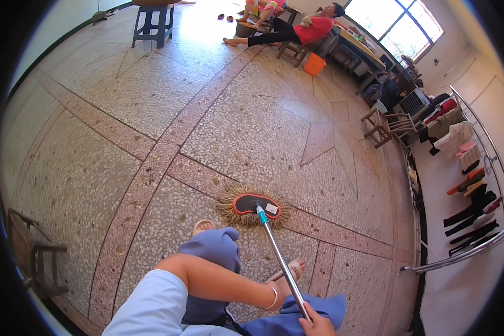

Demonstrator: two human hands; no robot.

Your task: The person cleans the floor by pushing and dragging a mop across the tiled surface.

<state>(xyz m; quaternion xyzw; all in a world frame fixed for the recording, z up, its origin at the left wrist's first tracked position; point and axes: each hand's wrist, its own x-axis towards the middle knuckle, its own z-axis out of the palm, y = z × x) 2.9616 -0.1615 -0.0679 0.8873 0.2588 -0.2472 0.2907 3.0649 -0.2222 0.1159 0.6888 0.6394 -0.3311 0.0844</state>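
A mop (252,206) with a fringed beige head and a dark, red-edged top plate lies flat on the speckled terrazzo floor (218,138). Its metal handle (277,248), joined by a teal collar, slants down toward me. My right hand (318,322) grips the handle near the bottom edge of the view. My left forearm crosses in front of me, with a pale bracelet (273,299) at the wrist. Beyond it, my left hand (280,290) is beside the handle; its fingers are hidden, so I cannot tell its grip. My sandalled feet stand behind the mop head.
At the far side a person (315,30) in red sits reclined, near another seated person (262,9). An orange bucket (314,64), wooden chair (386,126) and clothes rack (483,138) line the right. A plastic stool (153,25) stands far left; a wooden chair (38,252) is near left.
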